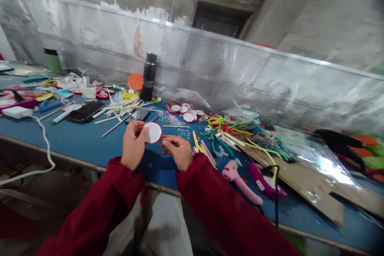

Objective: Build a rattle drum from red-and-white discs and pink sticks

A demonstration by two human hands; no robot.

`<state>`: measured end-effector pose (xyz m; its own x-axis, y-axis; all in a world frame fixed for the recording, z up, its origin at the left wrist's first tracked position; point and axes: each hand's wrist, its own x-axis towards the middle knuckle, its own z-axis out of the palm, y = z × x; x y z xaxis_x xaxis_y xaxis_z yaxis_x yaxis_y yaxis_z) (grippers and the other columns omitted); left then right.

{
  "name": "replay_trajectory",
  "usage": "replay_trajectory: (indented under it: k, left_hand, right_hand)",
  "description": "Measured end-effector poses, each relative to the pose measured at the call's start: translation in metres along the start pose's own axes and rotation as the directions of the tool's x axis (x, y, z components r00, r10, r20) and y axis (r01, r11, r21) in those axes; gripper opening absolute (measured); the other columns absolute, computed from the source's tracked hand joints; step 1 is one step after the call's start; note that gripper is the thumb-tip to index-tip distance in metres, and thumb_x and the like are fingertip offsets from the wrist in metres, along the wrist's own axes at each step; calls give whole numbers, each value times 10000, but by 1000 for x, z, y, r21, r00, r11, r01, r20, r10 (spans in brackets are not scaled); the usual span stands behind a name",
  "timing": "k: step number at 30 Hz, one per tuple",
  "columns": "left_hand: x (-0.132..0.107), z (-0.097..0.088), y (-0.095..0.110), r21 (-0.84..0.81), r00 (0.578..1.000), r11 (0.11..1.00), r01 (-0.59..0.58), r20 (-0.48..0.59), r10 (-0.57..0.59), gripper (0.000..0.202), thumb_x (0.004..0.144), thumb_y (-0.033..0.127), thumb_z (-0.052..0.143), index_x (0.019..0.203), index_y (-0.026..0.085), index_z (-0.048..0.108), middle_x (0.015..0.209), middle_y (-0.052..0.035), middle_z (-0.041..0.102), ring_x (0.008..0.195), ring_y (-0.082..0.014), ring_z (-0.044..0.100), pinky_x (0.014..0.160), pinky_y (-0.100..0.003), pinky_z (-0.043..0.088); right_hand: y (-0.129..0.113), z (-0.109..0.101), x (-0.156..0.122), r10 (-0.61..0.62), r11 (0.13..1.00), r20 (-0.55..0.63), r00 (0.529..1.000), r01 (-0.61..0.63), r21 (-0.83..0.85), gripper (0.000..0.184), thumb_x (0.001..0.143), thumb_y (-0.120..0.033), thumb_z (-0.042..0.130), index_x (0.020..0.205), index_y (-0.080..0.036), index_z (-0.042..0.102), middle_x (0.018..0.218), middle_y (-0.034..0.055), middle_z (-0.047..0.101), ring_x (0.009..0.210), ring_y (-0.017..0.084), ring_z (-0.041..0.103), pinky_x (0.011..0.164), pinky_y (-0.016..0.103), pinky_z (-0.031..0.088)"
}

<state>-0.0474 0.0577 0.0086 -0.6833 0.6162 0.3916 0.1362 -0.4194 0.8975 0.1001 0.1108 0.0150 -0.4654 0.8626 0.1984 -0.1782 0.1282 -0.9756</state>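
Nearest the camera, two dark red fabric sleeves (210, 200) reach in over the front edge of a long blue-topped bench (81, 140). A grey perforated metal screen (192, 56) rises along the bench's back edge. A flat sheet of brown cardboard (318, 196) lies toward the right end, partly under a shiny clear plastic bag (315, 156). A black cylindrical bottle (149, 78) stands upright near the back edge, and a green bottle with a black lid (54, 62) stands toward the back left corner.

The left hand (135, 144) and the right hand (180, 152) are over the middle stretch of the front edge. The left hand's thumb and fingers are clamped on the left side of a flat white round disc with a red rim (153, 133), held up above the bench. The right hand's thumb and forefinger are together at the disc's right edge; I cannot tell whether they grip the rim.

A pink plastic glue gun (237, 180) lies near the front edge, right of the right hand. A black rectangular phone (86, 111) lies left of the left hand, beside thin pale sticks (127, 106). Similar red-rimmed white discs (189, 117) are heaped near the back edge. Tiny coloured loops (172, 119) are scattered just left of that heap.
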Motion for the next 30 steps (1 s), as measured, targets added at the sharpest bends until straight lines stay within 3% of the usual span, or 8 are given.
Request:
replay_trajectory:
  k: [3,6,9,13,16,23,27,30]
  left_hand:
    - [-1,0,2,49,997,998,-27,76,24,242,819,339,635,1003,199,563,844,-12,629,710,-143,572,610,-244,458]
    - [-3,1,5,91,978,995,-47,206,27,246,820,353,639,999,192,587,843,-17,651,729,-155,587,647,-262,467]
    - [-6,2,9,78,955,997,-18,296,-5,278,849,412,606,1001,181,635,891,-40,675,771,-169,604,685,-279,477]
    - [-8,4,11,-65,974,994,87,217,-71,453,870,565,537,1023,163,681,1004,-81,692,844,-193,630,713,-294,491]
    - [-8,5,14,-66,968,992,105,234,-87,526,826,612,584,1031,143,706,956,-82,705,798,-184,619,691,-283,476]
    - [-7,2,15,161,972,987,-15,234,-24,316,782,471,683,789,157,714,713,-22,671,652,-149,553,598,-252,420]
    - [-7,2,12,140,973,990,5,228,-37,295,817,446,646,822,157,702,738,-21,664,651,-142,548,600,-252,429]
    - [-7,3,12,59,972,998,5,233,-19,315,842,436,621,990,167,689,894,-47,688,746,-154,589,662,-262,463]
  right_hand:
    - [-3,-1,1,21,1000,-72,997,-19,24,293,658,-419,771,823,-187,701,712,1,684,594,147,652,427,218,488]
    - [-9,0,-1,35,999,-25,999,-34,6,327,706,-483,722,844,-191,673,634,-27,642,486,123,599,368,203,422]
    - [-13,1,-3,15,997,-4,1000,-15,-77,278,702,-447,720,758,-187,637,519,-52,585,415,109,544,356,203,398]
    - [-13,1,-4,16,995,-53,998,-21,-95,226,687,-381,707,678,-206,563,454,-77,544,377,101,511,347,197,393]
    - [-13,1,-4,33,995,-24,999,-35,-97,216,679,-367,698,669,-211,548,451,-80,547,372,99,514,346,192,400]
    - [-16,5,-10,39,992,74,997,-30,-122,200,677,-340,683,660,-205,536,420,-87,538,338,82,493,339,169,387]
    - [-16,6,-9,46,994,59,997,-40,-100,196,682,-333,678,653,-199,538,404,-87,531,334,81,491,342,166,398]
    - [-14,5,-6,44,998,7,999,-44,-49,204,679,-337,679,669,-197,531,422,-87,538,348,81,509,341,163,411]
